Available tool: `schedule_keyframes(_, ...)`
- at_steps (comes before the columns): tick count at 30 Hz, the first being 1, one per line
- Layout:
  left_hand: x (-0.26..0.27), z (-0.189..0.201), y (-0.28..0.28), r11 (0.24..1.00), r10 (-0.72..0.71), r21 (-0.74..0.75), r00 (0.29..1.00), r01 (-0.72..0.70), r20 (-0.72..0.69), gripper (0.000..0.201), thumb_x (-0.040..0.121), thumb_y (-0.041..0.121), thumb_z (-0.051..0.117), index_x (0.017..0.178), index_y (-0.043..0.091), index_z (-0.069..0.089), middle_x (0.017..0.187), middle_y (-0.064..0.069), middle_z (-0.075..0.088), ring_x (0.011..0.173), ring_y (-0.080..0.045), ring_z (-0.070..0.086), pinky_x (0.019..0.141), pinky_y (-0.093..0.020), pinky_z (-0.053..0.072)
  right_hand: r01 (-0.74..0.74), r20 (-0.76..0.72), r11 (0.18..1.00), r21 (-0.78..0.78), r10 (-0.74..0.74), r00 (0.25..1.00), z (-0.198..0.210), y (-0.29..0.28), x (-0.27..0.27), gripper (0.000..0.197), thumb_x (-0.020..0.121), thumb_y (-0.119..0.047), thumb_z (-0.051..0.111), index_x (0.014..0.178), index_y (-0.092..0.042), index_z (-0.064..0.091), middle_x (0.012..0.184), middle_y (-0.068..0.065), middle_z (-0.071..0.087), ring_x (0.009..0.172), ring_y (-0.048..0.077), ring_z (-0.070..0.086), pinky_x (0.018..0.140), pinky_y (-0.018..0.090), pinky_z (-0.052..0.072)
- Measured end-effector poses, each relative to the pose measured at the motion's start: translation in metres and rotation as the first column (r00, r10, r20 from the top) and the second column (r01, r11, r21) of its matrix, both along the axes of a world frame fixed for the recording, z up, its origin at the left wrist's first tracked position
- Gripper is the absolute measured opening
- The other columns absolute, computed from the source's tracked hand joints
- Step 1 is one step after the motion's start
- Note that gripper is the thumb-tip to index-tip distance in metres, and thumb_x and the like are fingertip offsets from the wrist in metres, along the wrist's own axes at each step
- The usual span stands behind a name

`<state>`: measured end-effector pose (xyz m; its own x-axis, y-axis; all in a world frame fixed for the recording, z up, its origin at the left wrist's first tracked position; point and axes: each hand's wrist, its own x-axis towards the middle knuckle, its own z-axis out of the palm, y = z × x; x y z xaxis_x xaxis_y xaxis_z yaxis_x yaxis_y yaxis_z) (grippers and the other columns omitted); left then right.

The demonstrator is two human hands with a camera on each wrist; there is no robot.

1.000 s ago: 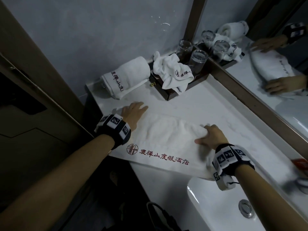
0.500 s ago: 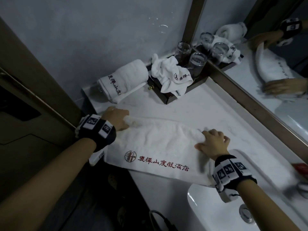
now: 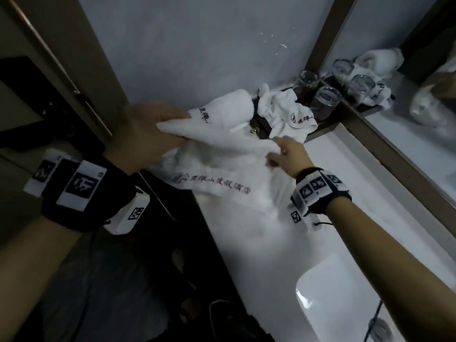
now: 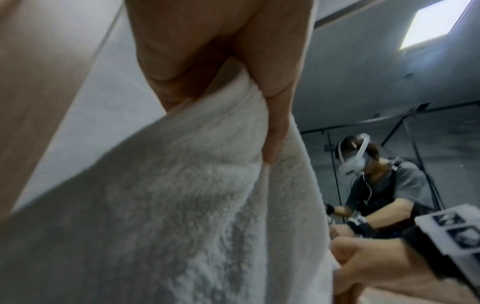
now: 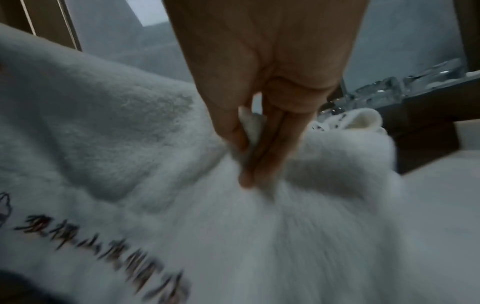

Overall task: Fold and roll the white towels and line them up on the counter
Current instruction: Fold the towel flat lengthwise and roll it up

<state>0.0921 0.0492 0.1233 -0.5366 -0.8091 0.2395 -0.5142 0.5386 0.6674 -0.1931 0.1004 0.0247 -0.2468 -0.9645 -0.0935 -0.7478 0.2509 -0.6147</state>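
A white towel with red embroidered lettering hangs lifted above the counter, blurred by motion. My left hand grips its far-left corner, raised high near the wall. My right hand pinches the far-right corner between thumb and fingers; the right wrist view shows the pinch on the towel. In the left wrist view the fingers clamp a towel edge. A rolled white towel lies behind the lifted one at the back left. A crumpled white towel sits on a dark tray.
Two glasses stand on the dark wooden tray in the back corner. A mirror runs along the right side. The white sink basin is at the front right. A wooden door frame stands left.
Both hands have gripped the towel's far corners and lifted it off the counter, up and toward the back wall. Earlier it lay flat under my hands.
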Motion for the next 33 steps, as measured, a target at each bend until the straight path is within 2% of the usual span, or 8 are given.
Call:
schedule_keyframes(5,0.012,0.014,0.041,0.978,-0.181,0.100,0.983,0.180,-0.002,0.024,0.071,0.026,0.070,0.090,0.012,0.067,0.079,-0.001,0.069,0.069,-0.006,0.060,0.066,-0.017,0.046,-0.033,0.048,0.914,-0.404,0.057,0.997,0.017,-0.017,-0.003,0.043,0.077,0.015,0.048,0.113,-0.003,0.061,0.118,0.021,0.049,0.114,0.024,0.043,0.092,0.000,0.026)
schedule_keyframes(8,-0.015,-0.040,0.076,0.898,-0.260,0.354,0.964,0.262,-0.055,0.028,0.075,0.003,0.072,0.101,0.000,0.063,0.084,-0.008,0.069,0.078,0.006,0.059,0.069,-0.003,0.042,-0.064,0.051,0.982,-0.180,0.074,0.996,0.003,-0.011,-0.012,0.048,0.083,0.019,0.041,0.118,-0.008,0.060,0.138,0.020,0.034,0.125,0.021,0.036,0.085,0.002,0.033)
schedule_keyframes(11,-0.054,-0.110,0.115,0.836,-0.324,0.492,0.942,0.244,0.084,0.042,0.085,0.008,0.063,0.124,0.000,0.050,0.120,-0.021,0.057,0.114,-0.023,0.054,0.097,-0.023,0.036,-0.074,0.006,0.997,0.029,0.074,0.997,-0.021,0.009,-0.021,0.043,0.085,0.016,0.040,0.111,-0.009,0.064,0.135,0.020,0.045,0.127,0.031,0.042,0.100,0.016,0.036)
schedule_keyframes(13,-0.079,-0.143,0.137,0.796,-0.377,0.555,0.916,0.243,0.140,0.044,0.089,0.015,0.058,0.130,0.004,0.045,0.127,-0.019,0.050,0.119,-0.028,0.048,0.099,-0.028,0.032,-0.034,0.016,0.986,0.165,0.032,0.999,-0.035,0.031,-0.022,0.039,0.089,0.004,0.047,0.124,-0.011,0.057,0.132,0.016,0.050,0.124,0.030,0.047,0.106,0.028,0.033)
schedule_keyframes(18,-0.114,-0.172,0.159,0.821,-0.505,0.446,0.817,0.356,0.279,0.052,0.086,0.024,0.056,0.135,0.014,0.040,0.131,-0.013,0.047,0.116,-0.028,0.049,0.101,-0.033,0.037,-0.034,0.171,0.986,0.164,0.006,0.985,-0.050,0.104,-0.010,0.035,0.089,-0.020,0.061,0.124,-0.016,0.056,0.129,0.007,0.047,0.111,0.018,0.053,0.093,0.016,0.038)
schedule_keyframes(24,-0.101,-0.190,0.165,0.744,-0.652,0.419,0.705,0.520,0.281,0.073,0.069,0.018,0.067,0.135,0.013,0.035,0.127,-0.011,0.037,0.118,-0.026,0.037,0.103,-0.035,0.037,-0.173,0.135,0.975,0.142,0.155,0.979,-0.066,0.162,0.016,0.043,0.082,-0.004,0.066,0.123,-0.012,0.056,0.138,0.002,0.038,0.127,0.010,0.038,0.095,0.000,0.023)
schedule_keyframes(29,-0.066,-0.201,0.164,0.843,-0.536,0.232,0.731,0.485,0.422,0.078,0.066,0.019,0.061,0.137,0.012,0.029,0.140,-0.005,0.026,0.132,-0.024,0.026,0.112,-0.034,0.030,-0.286,0.073,0.954,0.088,0.280,0.957,-0.072,0.189,0.029,0.044,0.083,-0.016,0.068,0.125,-0.019,0.055,0.142,-0.007,0.036,0.138,0.009,0.027,0.106,0.006,0.018)
schedule_keyframes(33,-0.060,-0.200,0.165,0.879,-0.460,0.151,0.718,0.453,0.523,0.073,0.072,0.000,0.049,0.140,0.009,0.023,0.150,-0.008,0.018,0.140,-0.022,0.017,0.117,-0.031,0.019,-0.458,0.011,0.854,0.247,0.470,0.883,-0.077,0.204,0.037,0.080,0.078,-0.040,0.069,0.144,-0.030,0.026,0.153,-0.016,0.000,0.141,0.002,-0.009,0.112,0.016,0.011)
